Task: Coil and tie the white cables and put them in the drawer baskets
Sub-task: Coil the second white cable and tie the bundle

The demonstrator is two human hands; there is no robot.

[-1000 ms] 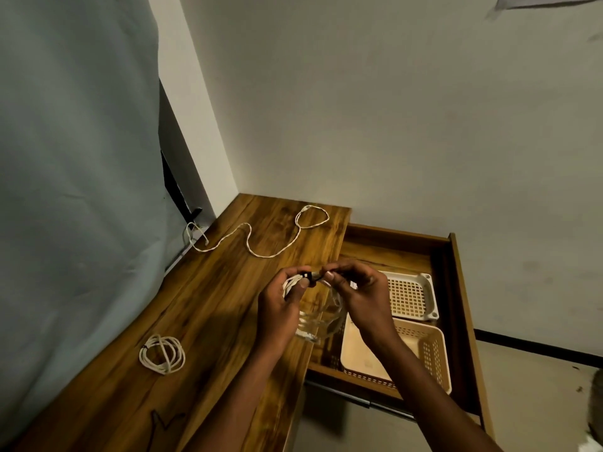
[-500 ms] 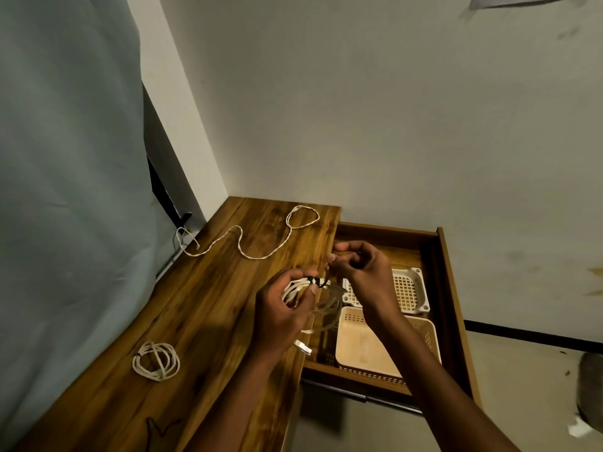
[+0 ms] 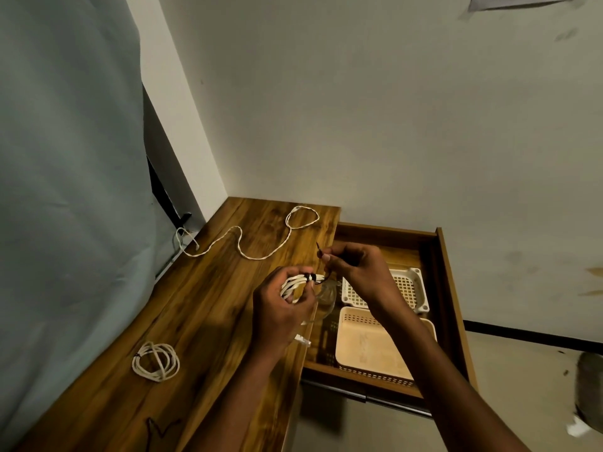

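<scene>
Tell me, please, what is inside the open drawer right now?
The drawer holds a white basket and a beige basket, both apparently empty; the right forearm covers part of each.

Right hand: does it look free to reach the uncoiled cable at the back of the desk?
Probably not yet. The right hand pinches the black tie wrapped round the bundle held by the left hand; the path to the loose cable looks unobstructed.

We see only part of the coil point(image 3: 295, 283); the left hand point(image 3: 280, 308) covers the rest. The right arm hides the near right corner of the beige basket point(image 3: 368, 347). The bottom edge cuts off the desk point(image 3: 195, 321).
</scene>
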